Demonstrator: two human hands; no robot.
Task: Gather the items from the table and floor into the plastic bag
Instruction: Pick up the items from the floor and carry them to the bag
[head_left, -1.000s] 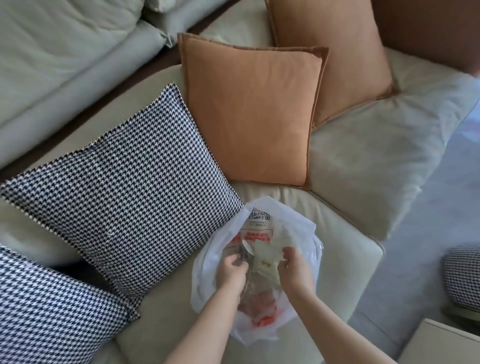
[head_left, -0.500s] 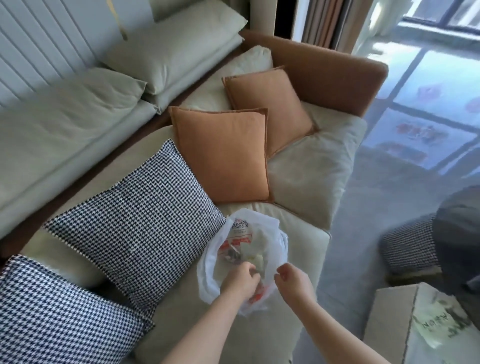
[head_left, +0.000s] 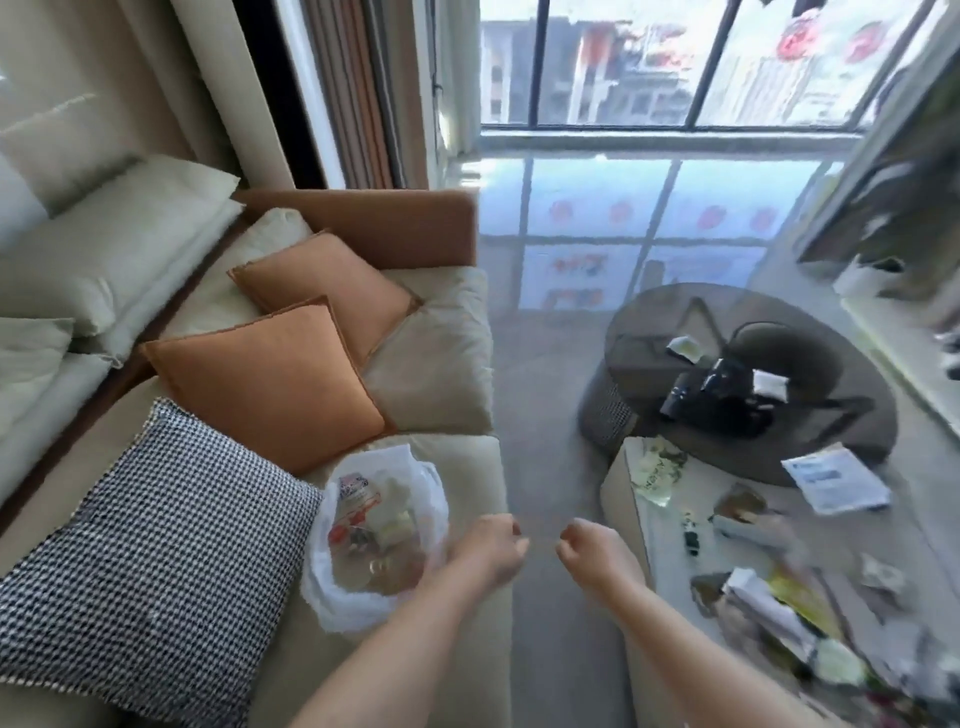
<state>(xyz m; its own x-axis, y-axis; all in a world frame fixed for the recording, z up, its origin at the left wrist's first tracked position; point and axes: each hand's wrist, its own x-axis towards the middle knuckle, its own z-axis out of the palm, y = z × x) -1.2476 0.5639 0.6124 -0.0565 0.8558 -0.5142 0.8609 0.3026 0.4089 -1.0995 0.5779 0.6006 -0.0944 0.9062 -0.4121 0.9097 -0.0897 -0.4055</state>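
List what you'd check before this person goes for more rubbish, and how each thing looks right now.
1. Plastic bag mouth open, resting on the sofa: ok.
2. Left hand free, no grip on anything: ok.
3. Right hand free: ok.
4. Litter left on the low white table: not ok, wrappers and papers remain.
5. Leaflet on the floor: not ok, not yet gathered.
6. Room left in the bag: cannot tell.

Both bare forearms reach forward from the bottom edge, roughly parallel, wrists straight. The left hand (head_left: 488, 551) has its fingers loosely curled toward the palm and holds nothing; its knuckles face up. The right hand (head_left: 592, 553) sits just beside it, apart from it, fingers likewise loosely curled with nothing between them, thumb side turned toward the left hand.
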